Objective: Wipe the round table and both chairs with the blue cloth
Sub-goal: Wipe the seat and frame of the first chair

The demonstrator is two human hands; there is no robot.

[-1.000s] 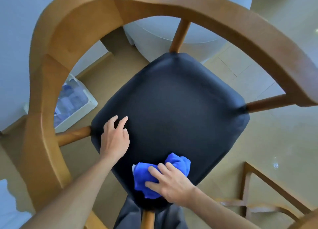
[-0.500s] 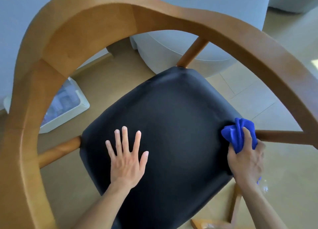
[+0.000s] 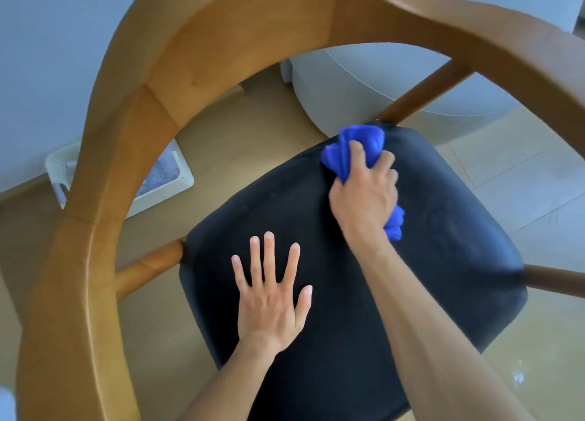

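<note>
A wooden chair with a curved backrest [image 3: 133, 154] and a black padded seat [image 3: 443, 262] fills the view from above. My right hand [image 3: 364, 196] grips the bunched blue cloth [image 3: 351, 148] and presses it on the seat's far corner. Part of the cloth sticks out below my palm. My left hand [image 3: 272, 297] lies flat on the seat's near left part with fingers spread. The round table is not in view.
A white bin [image 3: 158, 183] with bluish contents stands on the beige floor left of the chair, against the wall. A pale grey upholstered piece [image 3: 364, 94] sits beyond the seat. Tiled floor [image 3: 522, 183] extends to the right.
My right hand has carried the cloth from the seat's near edge to its right corner, then up to the far corner. My left hand flattened on the seat and stayed there.
</note>
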